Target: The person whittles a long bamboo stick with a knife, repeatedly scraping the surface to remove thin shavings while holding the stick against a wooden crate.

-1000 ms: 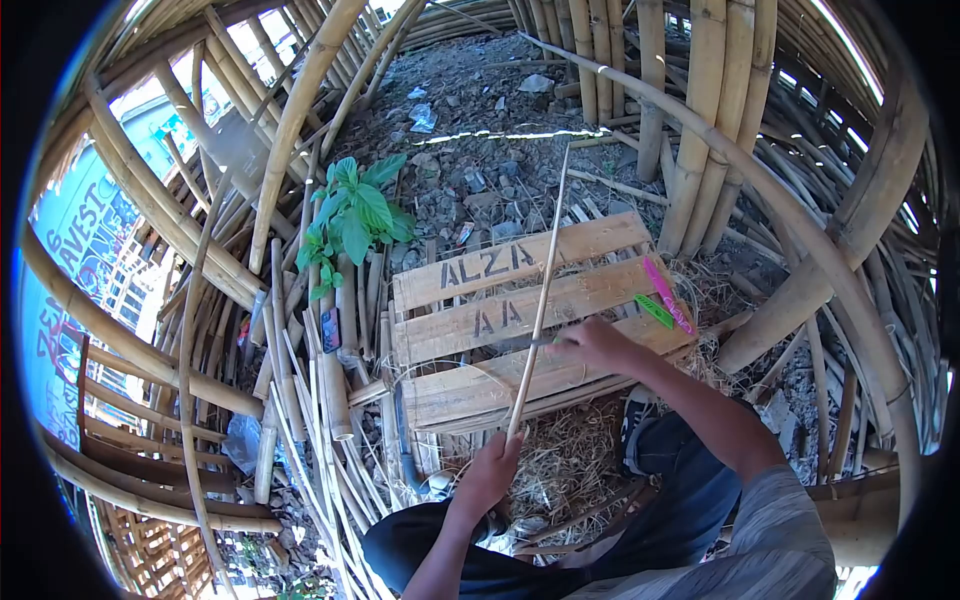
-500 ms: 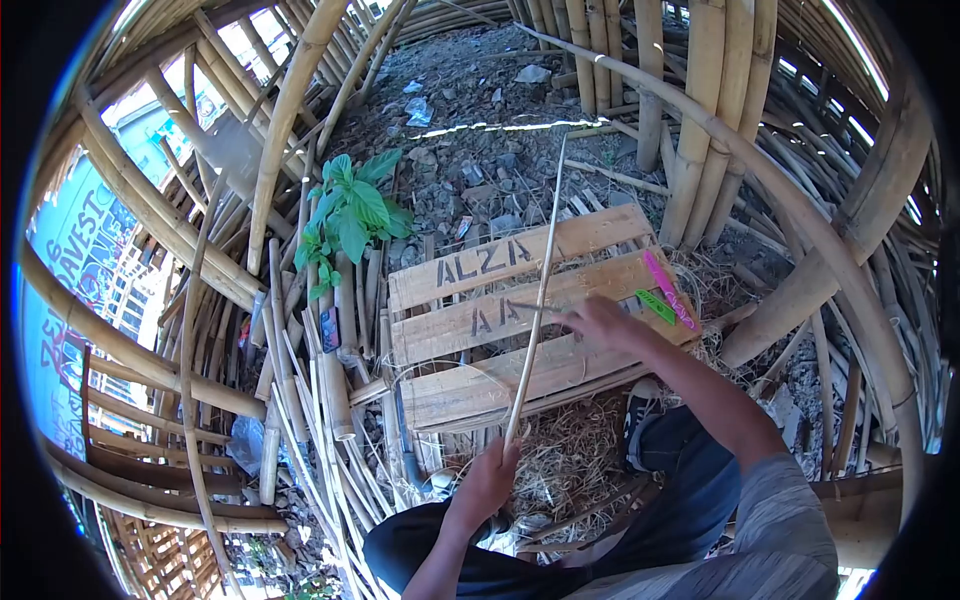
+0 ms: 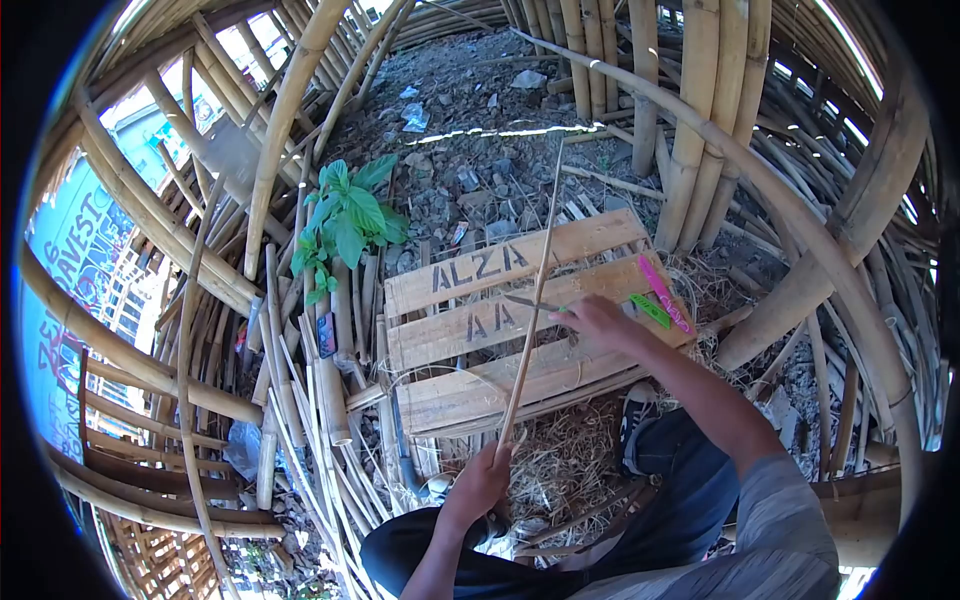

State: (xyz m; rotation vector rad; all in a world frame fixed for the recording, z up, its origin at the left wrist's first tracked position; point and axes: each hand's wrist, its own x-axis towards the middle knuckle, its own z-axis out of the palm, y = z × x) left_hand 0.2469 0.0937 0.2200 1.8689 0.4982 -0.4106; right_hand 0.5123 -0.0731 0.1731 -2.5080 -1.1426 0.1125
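Observation:
My left hand (image 3: 480, 482) grips the near end of a long thin bamboo strip (image 3: 533, 290) that slants up and away over a wooden pallet (image 3: 460, 395) marked "ALZA AA". My right hand (image 3: 597, 322) holds a knife (image 3: 528, 302) with its blade laid against the strip about midway along. A curl of shaving hangs off the strip just above my left hand. My legs in dark trousers are at the bottom of the view.
A pink tool (image 3: 662, 292) and a green one (image 3: 652, 310) lie on the pallet's right end. Straw and shavings (image 3: 565, 465) cover the ground. Stacked bamboo poles (image 3: 320, 400) lie to the left, thick upright poles (image 3: 700, 120) to the right, a green plant (image 3: 345, 220) behind.
My right hand has drawn the knife up along the strip, away from my left hand. The left hand keeps its hold on the lower end.

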